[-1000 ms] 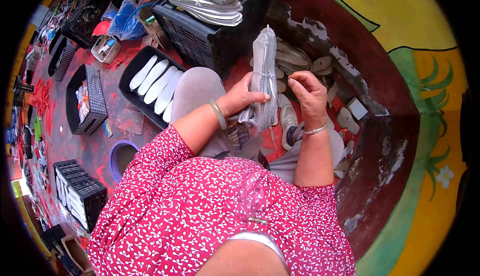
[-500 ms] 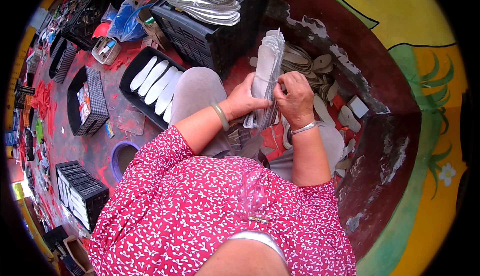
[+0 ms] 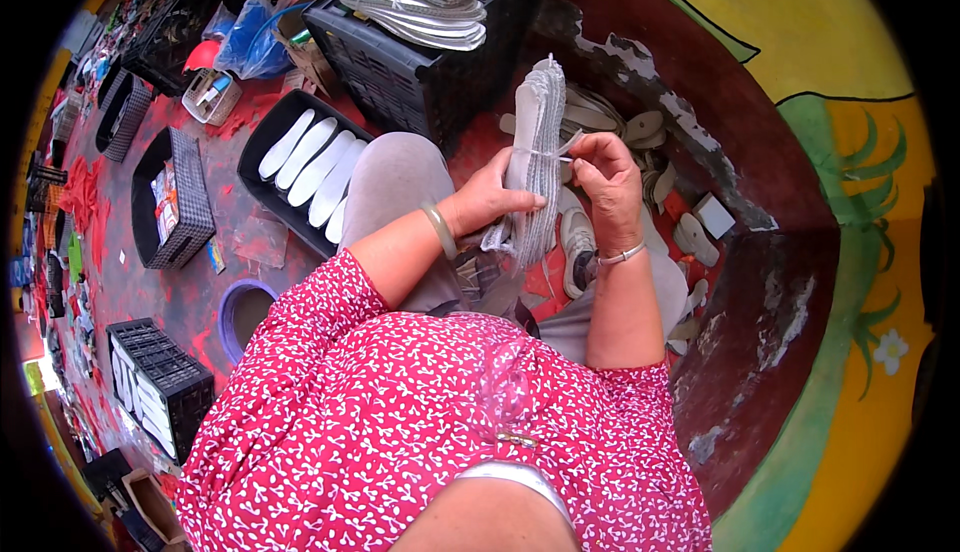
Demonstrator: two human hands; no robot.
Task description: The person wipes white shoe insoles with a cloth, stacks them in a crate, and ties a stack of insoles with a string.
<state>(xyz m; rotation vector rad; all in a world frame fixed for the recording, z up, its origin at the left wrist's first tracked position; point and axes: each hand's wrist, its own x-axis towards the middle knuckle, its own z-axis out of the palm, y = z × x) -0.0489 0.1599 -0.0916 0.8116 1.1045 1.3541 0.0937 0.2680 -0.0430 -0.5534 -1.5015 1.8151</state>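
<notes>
Nearest: red shirt with white print (image 3: 420, 422), wearer seated, knees in grey trousers (image 3: 400, 192) set apart. Pale bangle (image 3: 438, 230) on left wrist, thin bracelet (image 3: 622, 254) on right.

Left hand (image 3: 483, 198) gripping a bundle of grey-white insoles (image 3: 538, 127), thumb across its near face, fingers mostly hidden. Bundle stands roughly upright between the hands, over the gap between the knees; thin tie round its middle. Right hand (image 3: 608, 184) narrow, at the bundle's right side, thumb and forefinger pinched on a pale strand (image 3: 566, 159) beside the tie.

Below, past the bundle: a light shoe (image 3: 576, 237). Beside left knee: black tray (image 3: 270, 197), white insoles side by side in it. Purple tub (image 3: 228, 327) on the floor near left sleeve; small black crate (image 3: 188, 367) farther left, white pieces inside.

Beyond right hand: loose insoles (image 3: 645, 130) heaped by the maroon wall (image 3: 690, 62), its paint flaking. Beyond left knee: large black crate (image 3: 385, 77), stacked insoles (image 3: 410, 12) on top. Farther: checked basket (image 3: 190, 217), blue plastic bags (image 3: 250, 42).
</notes>
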